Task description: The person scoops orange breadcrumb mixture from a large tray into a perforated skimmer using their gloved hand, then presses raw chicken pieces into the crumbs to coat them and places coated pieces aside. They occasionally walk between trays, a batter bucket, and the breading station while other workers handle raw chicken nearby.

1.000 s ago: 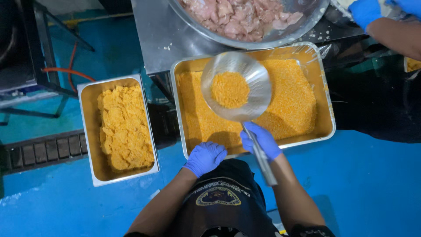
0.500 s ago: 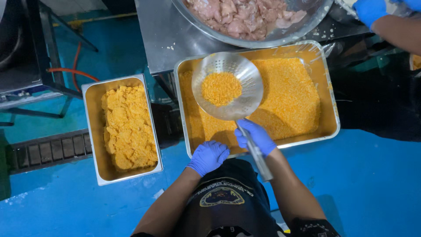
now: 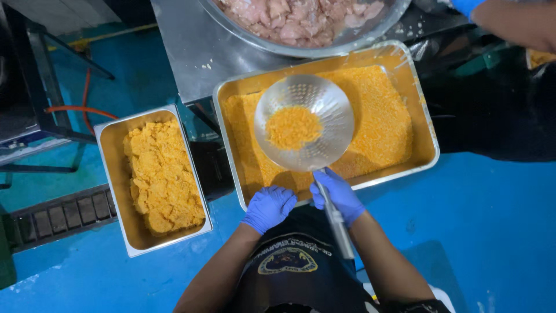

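Right hand [image 3: 338, 195]: blue nitrile glove; fingers curled tight round the handle of the skimmer, just below the bowl. Handle end runs back past the wrist twd the person's apron.
Skimmer [image 3: 304, 123]: round perforated metal ladle, bowl up, held over the near-left part of the crumb tray. Small heap of orange breadcrumbs [image 3: 293, 127] sits in the middle of the bowl.
Left hand [image 3: 269, 207]: blue glove, fingers bent and closed together, at the near rim of the crumb tray, beside the right hand. Holds nothing visible; whether it grips the rim, can't tell.
Crumb tray [image 3: 427, 134]: large rect. steel pan, filled w/ loose orange crumb coating, directly in front of the person.
Side pan [image 3: 108, 168]: smaller deep steel pan to the person's left, apart from the crumb tray; holds pile of crumb-coated pieces [image 3: 163, 174], lumpy, yellow-orange.
Mixing bowl [image 3: 359, 39]: big steel bowl on steel table past the crumb tray; holds raw pale-pink meat pieces [image 3: 295, 23]. Top cut off by frame.
Co-worker's arm [image 3: 515, 23]: top right, blue glove at edge, mostly out of frame.
Floor [image 3: 498, 232]: blue.
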